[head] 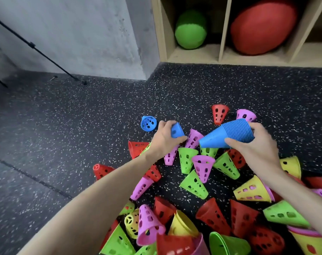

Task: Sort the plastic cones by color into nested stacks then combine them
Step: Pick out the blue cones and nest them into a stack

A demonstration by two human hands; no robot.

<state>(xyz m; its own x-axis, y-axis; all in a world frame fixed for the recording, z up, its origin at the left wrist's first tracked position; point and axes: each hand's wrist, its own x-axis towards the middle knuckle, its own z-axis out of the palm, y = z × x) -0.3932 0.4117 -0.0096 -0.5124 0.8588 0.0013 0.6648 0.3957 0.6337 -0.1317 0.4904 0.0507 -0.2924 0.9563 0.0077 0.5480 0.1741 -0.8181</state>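
My right hand (pixel 257 144) grips a nested stack of blue cones (pixel 228 134), held sideways with its narrow tip pointing left. My left hand (pixel 164 138) is closed around a single blue cone (pixel 176 130), a short gap left of the stack's tip. One more blue cone (pixel 148 123) lies alone on the floor, just left of my left hand. Below and between my arms, several loose red, pink, green and yellow perforated cones (pixel 193 183) lie scattered in a pile.
The dark speckled floor (pixel 64 144) stretches to the left. A wooden shelf unit (pixel 220 52) at the back right holds a green bolster (pixel 190 30) and a red ball (pixel 261 28). Black tripod legs (pixel 37 48) stand against the grey wall.
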